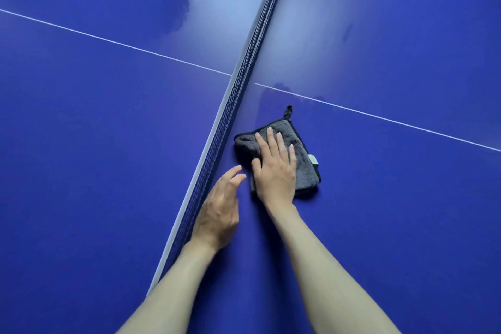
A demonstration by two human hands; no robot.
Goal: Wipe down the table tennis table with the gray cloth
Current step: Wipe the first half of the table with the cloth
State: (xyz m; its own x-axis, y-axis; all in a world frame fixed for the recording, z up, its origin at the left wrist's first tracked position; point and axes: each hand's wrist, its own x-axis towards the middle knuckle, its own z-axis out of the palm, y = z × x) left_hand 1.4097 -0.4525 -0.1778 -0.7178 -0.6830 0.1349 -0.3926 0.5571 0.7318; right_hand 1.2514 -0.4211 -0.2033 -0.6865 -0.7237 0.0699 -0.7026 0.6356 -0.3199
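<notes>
The right hand [273, 168] presses flat, fingers straight, on the folded gray cloth [303, 160], which lies on the blue table [393, 198] just beside the net [244, 73]. The left hand [219, 211] hovers beside it, its grip loose and holding nothing.

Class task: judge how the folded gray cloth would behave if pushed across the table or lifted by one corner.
The gray cloth looks plush and folded, so it would probably droop and unfold if lifted. Under the flat right hand it should slide easily on the smooth table. It seems light, and unlikely to roll.
</notes>
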